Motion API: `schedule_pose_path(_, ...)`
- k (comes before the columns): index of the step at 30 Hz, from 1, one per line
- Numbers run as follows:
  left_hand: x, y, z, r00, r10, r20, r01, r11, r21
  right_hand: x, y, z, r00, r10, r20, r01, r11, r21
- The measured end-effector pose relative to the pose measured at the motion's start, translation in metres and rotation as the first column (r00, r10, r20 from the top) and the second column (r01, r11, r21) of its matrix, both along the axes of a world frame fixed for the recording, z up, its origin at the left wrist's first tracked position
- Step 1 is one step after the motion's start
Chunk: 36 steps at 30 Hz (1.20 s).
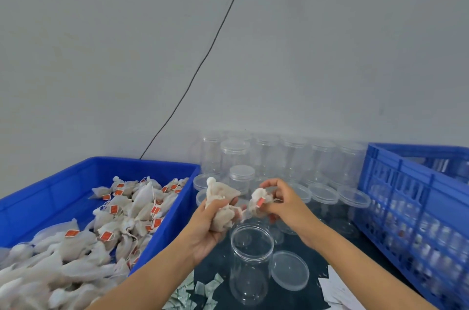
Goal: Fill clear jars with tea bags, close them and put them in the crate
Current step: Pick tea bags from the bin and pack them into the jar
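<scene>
An open clear jar stands on the dark table just below my hands, with its clear lid lying to its right. My left hand grips a bunch of white tea bags above the jar's left side. My right hand pinches a single tea bag with an orange tag, close to the bunch. A blue bin on the left holds several more tea bags. The blue slatted crate stands at the right, with filled jars seen through its wall.
Several capped clear jars stand in rows against the grey wall behind my hands, and loose lids lie in front of them. Small white sachets and paper sheets lie at the near table edge. A black cable runs down the wall.
</scene>
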State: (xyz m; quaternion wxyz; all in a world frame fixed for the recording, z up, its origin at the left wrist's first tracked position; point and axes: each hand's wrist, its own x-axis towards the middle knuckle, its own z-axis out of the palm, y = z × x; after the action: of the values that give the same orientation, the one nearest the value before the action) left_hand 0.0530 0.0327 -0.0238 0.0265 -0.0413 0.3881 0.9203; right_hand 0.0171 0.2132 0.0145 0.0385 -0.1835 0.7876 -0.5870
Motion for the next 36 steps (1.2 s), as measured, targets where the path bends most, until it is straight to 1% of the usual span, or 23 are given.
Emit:
schedule_pose_path(2, -0.002, -0.004, -0.001, 0.999, 0.019, 0.03, -0.022, 0.996, 0.083, -0.001, 0.007, -0.001, 0.997, 0.058, 0.051, -0.056, 0.998, -0.041)
schedule_pose_path(5, -0.003, -0.005, 0.001, 0.996, 0.043, 0.072, -0.053, 0.988, 0.142, -0.004, 0.011, -0.004, 0.996, 0.087, 0.03, -0.087, 0.996, 0.014)
schedule_pose_path(7, -0.002, -0.003, 0.0, 0.996, 0.041, 0.084, -0.052, 0.989, 0.136, -0.007, 0.01, -0.008, 0.996, 0.081, -0.038, -0.077, 0.993, 0.094)
schedule_pose_path(8, -0.002, -0.002, 0.0, 0.995, 0.038, 0.095, -0.051, 0.99, 0.132, -0.008, 0.008, -0.01, 0.993, 0.079, -0.09, -0.064, 0.985, 0.158)
schedule_pose_path(11, -0.001, -0.003, -0.003, 0.993, 0.024, 0.116, -0.04, 0.99, 0.137, -0.008, 0.0, -0.015, 0.964, 0.127, -0.233, -0.041, 0.94, 0.339)
schedule_pose_path(13, -0.001, -0.005, -0.004, 0.994, 0.009, 0.107, -0.027, 0.985, 0.168, -0.008, -0.004, -0.019, 0.941, 0.195, -0.278, -0.041, 0.878, 0.477)
schedule_pose_path(14, -0.001, -0.006, -0.005, 0.994, 0.006, 0.105, -0.025, 0.982, 0.187, -0.009, -0.006, -0.021, 0.923, 0.239, -0.301, -0.026, 0.82, 0.571)
schedule_pose_path(16, 0.001, -0.006, -0.005, 0.994, 0.01, 0.112, -0.034, 0.978, 0.208, -0.01, -0.008, -0.025, 0.864, 0.327, -0.384, 0.092, 0.646, 0.757)
schedule_pose_path(17, 0.001, -0.006, -0.004, 0.993, 0.015, 0.115, -0.04, 0.975, 0.217, -0.009, -0.008, -0.026, 0.836, 0.337, -0.433, 0.152, 0.617, 0.772)
schedule_pose_path(18, 0.002, -0.006, -0.003, 0.993, 0.02, 0.119, -0.047, 0.971, 0.235, -0.008, -0.009, -0.027, 0.822, 0.308, -0.48, 0.175, 0.664, 0.727)
schedule_pose_path(19, 0.002, -0.006, -0.002, 0.992, 0.021, 0.122, -0.052, 0.966, 0.253, -0.006, -0.009, -0.027, 0.828, 0.243, -0.505, 0.157, 0.764, 0.626)
schedule_pose_path(20, 0.003, -0.006, -0.001, 0.992, 0.02, 0.124, -0.053, 0.962, 0.267, -0.002, -0.011, -0.026, 0.847, 0.168, -0.505, 0.116, 0.867, 0.484)
schedule_pose_path(21, 0.004, -0.006, 0.0, 0.992, 0.014, 0.123, -0.048, 0.959, 0.278, 0.0, -0.014, -0.025, 0.875, 0.115, -0.471, 0.064, 0.936, 0.346)
schedule_pose_path(22, 0.004, -0.006, 0.001, 0.994, -0.003, 0.113, -0.031, 0.956, 0.291, 0.003, -0.018, -0.024, 0.905, 0.099, -0.413, 0.009, 0.968, 0.251)
schedule_pose_path(23, 0.004, -0.005, 0.001, 0.995, -0.025, 0.099, -0.006, 0.953, 0.302, 0.004, -0.022, -0.023, 0.929, 0.11, -0.353, -0.039, 0.979, 0.202)
schedule_pose_path(24, 0.005, -0.004, 0.001, 0.995, -0.05, 0.085, 0.021, 0.95, 0.31, 0.005, -0.027, -0.024, 0.939, 0.128, -0.318, -0.067, 0.978, 0.196)
schedule_pose_path(26, 0.006, -0.001, 0.001, 0.996, -0.072, 0.047, 0.057, 0.961, 0.269, 0.006, -0.034, -0.026, 0.924, 0.149, -0.351, -0.054, 0.963, 0.265)
schedule_pose_path(28, 0.006, 0.001, -0.001, 0.998, -0.056, 0.015, 0.053, 0.983, 0.178, 0.004, -0.04, -0.027, 0.91, 0.124, -0.396, -0.013, 0.963, 0.27)
schedule_pose_path(30, 0.007, 0.0, -0.001, 0.999, -0.05, -0.006, 0.05, 0.99, 0.13, 0.006, -0.041, -0.024, 0.928, 0.1, -0.359, -0.032, 0.981, 0.193)
schedule_pose_path(32, 0.008, -0.001, 0.0, 0.999, -0.044, -0.01, 0.044, 0.991, 0.126, 0.006, -0.039, -0.02, 0.945, 0.103, -0.311, -0.063, 0.989, 0.135)
schedule_pose_path(34, 0.006, -0.001, -0.003, 1.0, 0.005, -0.002, -0.004, 0.992, 0.128, 0.005, -0.033, -0.016, 0.958, 0.07, -0.279, -0.051, 0.996, 0.074)
schedule_pose_path(36, 0.002, -0.001, -0.006, 0.998, 0.07, 0.008, -0.07, 0.99, 0.126, 0.0, -0.025, -0.011, 0.977, 0.003, -0.211, -0.012, 0.999, -0.04)
